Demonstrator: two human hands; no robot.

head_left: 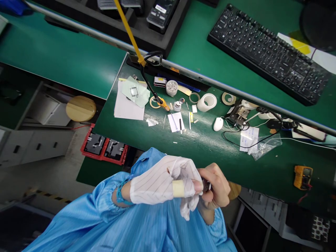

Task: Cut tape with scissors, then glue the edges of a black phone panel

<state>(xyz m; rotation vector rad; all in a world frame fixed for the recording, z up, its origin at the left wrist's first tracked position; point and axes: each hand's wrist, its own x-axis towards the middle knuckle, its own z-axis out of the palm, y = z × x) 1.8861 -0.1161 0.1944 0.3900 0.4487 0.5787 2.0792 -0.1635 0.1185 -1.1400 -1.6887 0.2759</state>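
My left hand [162,182] wears a white striped glove with a band of yellow tape round the thumb, whose bare tip sticks out. Loose glove fabric hangs below it. Close by on the right is my bare right hand [217,185], its fingers curled. Between the two hands a small dark, shiny piece [206,184] shows, mostly hidden by fingers; its kind cannot be made out. Both hands are closed on it, in front of the blue smock and near the front edge of the green bench [210,150].
Tweezers [164,121], a tub of small metal parts [172,87], tape rolls [207,102] and a white mouse [218,124] lie on the bench. A yellow multimeter [302,177] sits at right. A keyboard [267,52] rests on the upper shelf; red trays [104,145] stand lower left.
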